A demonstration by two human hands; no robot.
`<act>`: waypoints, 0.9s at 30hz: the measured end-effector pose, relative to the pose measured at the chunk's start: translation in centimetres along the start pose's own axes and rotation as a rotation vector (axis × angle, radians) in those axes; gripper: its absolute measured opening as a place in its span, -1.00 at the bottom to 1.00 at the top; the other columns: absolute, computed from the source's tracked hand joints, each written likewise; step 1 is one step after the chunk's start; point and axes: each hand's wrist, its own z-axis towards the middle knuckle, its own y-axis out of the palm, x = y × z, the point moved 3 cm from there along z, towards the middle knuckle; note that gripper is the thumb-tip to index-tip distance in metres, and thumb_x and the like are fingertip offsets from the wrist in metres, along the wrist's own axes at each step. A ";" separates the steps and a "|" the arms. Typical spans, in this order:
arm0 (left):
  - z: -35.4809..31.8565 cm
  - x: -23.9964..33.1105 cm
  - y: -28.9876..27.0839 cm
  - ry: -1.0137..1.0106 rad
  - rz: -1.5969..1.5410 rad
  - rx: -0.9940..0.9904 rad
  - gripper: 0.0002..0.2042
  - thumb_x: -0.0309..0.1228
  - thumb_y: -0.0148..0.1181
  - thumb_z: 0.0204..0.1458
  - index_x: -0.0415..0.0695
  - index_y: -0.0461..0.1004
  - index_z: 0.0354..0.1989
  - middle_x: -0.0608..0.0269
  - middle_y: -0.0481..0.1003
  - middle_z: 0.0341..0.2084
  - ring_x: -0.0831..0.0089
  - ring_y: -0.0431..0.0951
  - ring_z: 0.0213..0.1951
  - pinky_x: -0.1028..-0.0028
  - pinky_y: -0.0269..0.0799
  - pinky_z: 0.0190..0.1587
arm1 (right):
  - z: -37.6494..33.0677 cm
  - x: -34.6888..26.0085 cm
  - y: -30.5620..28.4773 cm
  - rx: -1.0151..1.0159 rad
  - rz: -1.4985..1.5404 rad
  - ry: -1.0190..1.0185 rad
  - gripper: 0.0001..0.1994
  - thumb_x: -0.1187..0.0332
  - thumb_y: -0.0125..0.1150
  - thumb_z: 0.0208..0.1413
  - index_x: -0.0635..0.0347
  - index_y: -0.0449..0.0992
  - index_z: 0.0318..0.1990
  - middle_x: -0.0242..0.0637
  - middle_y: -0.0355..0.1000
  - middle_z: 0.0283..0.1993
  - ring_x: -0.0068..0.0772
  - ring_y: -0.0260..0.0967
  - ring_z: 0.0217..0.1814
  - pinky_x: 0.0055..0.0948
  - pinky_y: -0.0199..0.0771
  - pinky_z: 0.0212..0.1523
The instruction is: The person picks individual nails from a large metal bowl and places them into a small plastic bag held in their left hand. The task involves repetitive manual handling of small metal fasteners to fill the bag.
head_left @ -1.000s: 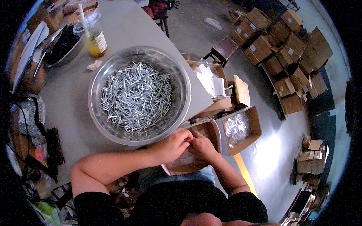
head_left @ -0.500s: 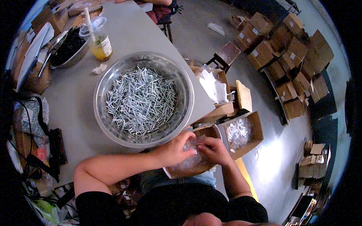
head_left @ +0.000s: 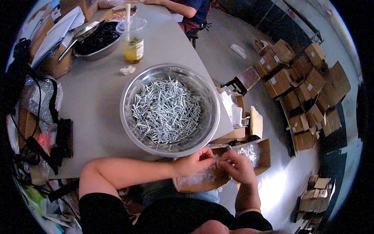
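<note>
Head view: I am pinching a small clear plastic bag [head_left: 217, 160] between my left hand [head_left: 193, 163] and right hand [head_left: 238, 167], fingers closed on it, over an open cardboard box [head_left: 202, 180] on my lap, just below the steel bowl [head_left: 128, 117] of silver screws [head_left: 167, 111] resting on the grey table [head_left: 93, 97].
</note>
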 end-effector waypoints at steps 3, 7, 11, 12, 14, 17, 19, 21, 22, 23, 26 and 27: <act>0.2 -0.1 0.2 0.154 0.056 0.030 -0.90 -0.45 0.15 0.13 -0.16 0.39 -0.24 0.37 0.43 -0.38 0.59 0.42 -0.29 0.54 0.40 -0.22 | 0.5 0.1 -1.3 -0.061 -0.013 0.011 -0.92 0.54 0.29 -0.01 0.32 0.51 -0.38 -0.28 0.49 -0.45 -0.45 0.48 -0.40 -0.47 0.47 -0.35; -0.1 -0.6 -0.1 0.021 0.022 0.077 -0.90 -0.45 0.15 0.12 -0.13 0.36 -0.27 0.39 0.38 -0.44 0.59 0.41 -0.32 0.55 0.39 -0.20 | 1.9 -1.9 -3.1 -0.005 -0.115 -0.117 -0.90 0.53 0.33 -0.08 0.33 0.52 -0.42 -0.26 0.50 -0.47 -0.47 0.47 -0.42 -0.47 0.46 -0.36; 0.2 -0.8 0.1 0.134 0.212 0.057 -0.91 -0.45 0.13 0.11 -0.15 0.43 -0.24 0.28 0.46 -0.37 0.50 0.46 -0.29 0.45 0.40 -0.14 | 5.3 -7.5 -2.9 0.024 -0.194 -0.357 -0.86 0.58 0.28 -0.11 0.31 0.53 -0.34 -0.19 0.50 -0.38 -0.37 0.48 -0.37 -0.43 0.45 -0.33; 0.2 -1.7 0.0 0.166 0.331 0.051 -0.88 -0.42 0.12 0.12 -0.16 0.45 -0.22 0.26 0.48 -0.35 0.47 0.47 -0.27 0.43 0.39 -0.13 | 6.7 -9.0 -1.9 -0.036 -0.233 -0.430 -0.84 0.58 0.28 -0.10 0.31 0.53 -0.30 -0.18 0.49 -0.33 -0.33 0.49 -0.33 -0.42 0.46 -0.31; 1.0 -1.8 0.7 0.080 0.337 -0.043 -0.83 -0.39 0.08 0.14 -0.19 0.50 -0.18 0.15 0.53 -0.27 0.33 0.51 -0.20 0.37 0.38 -0.06 | 8.7 -10.5 -0.1 -0.148 -0.323 -0.521 -0.67 0.57 0.26 -0.07 0.18 0.51 -0.08 -0.12 0.45 -0.10 -0.08 0.46 -0.06 -0.27 0.49 -0.11; 1.0 -3.0 0.3 0.182 0.379 0.015 -0.82 -0.36 0.10 0.13 -0.21 0.48 -0.21 0.09 0.52 -0.31 0.27 0.51 -0.22 0.36 0.38 -0.07 | 12.1 -13.5 4.0 -0.229 -0.373 -0.764 -0.49 0.59 0.23 -0.14 0.06 0.44 0.07 -0.10 0.33 0.12 -0.04 0.32 0.16 -0.19 0.37 0.12; 1.2 -2.8 0.5 0.221 0.437 -0.032 -0.80 -0.33 0.12 0.12 -0.22 0.48 -0.24 0.08 0.53 -0.35 0.26 0.51 -0.26 0.35 0.38 -0.10 | 13.4 -14.8 5.8 -0.228 -0.496 -0.886 -0.42 0.60 0.22 -0.17 0.03 0.41 0.12 -0.10 0.27 0.18 -0.05 0.24 0.24 -0.16 0.29 0.21; 0.8 -1.9 0.5 0.192 0.474 -0.075 -0.80 -0.32 0.13 0.10 -0.22 0.49 -0.25 0.10 0.54 -0.37 0.26 0.52 -0.28 0.32 0.40 -0.11 | 14.1 -14.6 6.8 -0.268 -0.508 -0.911 -0.51 0.60 0.08 -0.15 0.09 0.46 0.05 -0.14 0.33 0.14 0.02 0.22 0.22 -0.18 0.32 0.19; 0.5 -0.2 0.7 0.145 0.481 -0.103 -0.80 -0.33 0.14 0.09 -0.21 0.50 -0.24 0.12 0.55 -0.39 0.27 0.52 -0.28 0.30 0.41 -0.11 | 14.2 -14.3 6.5 -0.282 -0.530 -0.914 -0.55 0.60 0.08 -0.14 0.11 0.47 0.01 -0.13 0.34 0.11 0.01 0.27 0.18 -0.18 0.35 0.15; 0.3 0.6 0.8 0.098 0.489 -0.133 -0.80 -0.34 0.14 0.07 -0.21 0.51 -0.24 0.14 0.56 -0.40 0.29 0.53 -0.28 0.28 0.43 -0.11 | 14.3 -14.0 6.2 -0.294 -0.552 -0.916 -0.59 0.60 0.07 -0.13 0.12 0.49 -0.03 -0.13 0.35 0.08 -0.01 0.31 0.13 -0.18 0.39 0.11; 1.0 -0.9 0.8 0.014 0.395 -0.106 -0.76 -0.34 0.14 0.07 -0.22 0.49 -0.16 0.11 0.56 -0.32 0.32 0.51 -0.23 0.29 0.41 -0.06 | 14.2 -12.6 5.5 -0.326 -0.468 -0.771 -0.72 0.56 0.07 -0.09 0.17 0.51 -0.17 -0.12 0.41 -0.06 -0.01 0.44 -0.09 -0.18 0.50 -0.08; 1.5 -2.3 0.8 0.088 0.350 -0.074 -0.76 -0.34 0.13 0.08 -0.23 0.48 -0.15 0.09 0.56 -0.29 0.34 0.51 -0.21 0.29 0.40 -0.04 | 14.3 -12.3 5.4 -0.263 -0.450 -0.785 -0.77 0.57 0.12 -0.09 0.18 0.51 -0.22 -0.14 0.43 -0.13 -0.05 0.46 -0.16 -0.21 0.50 -0.15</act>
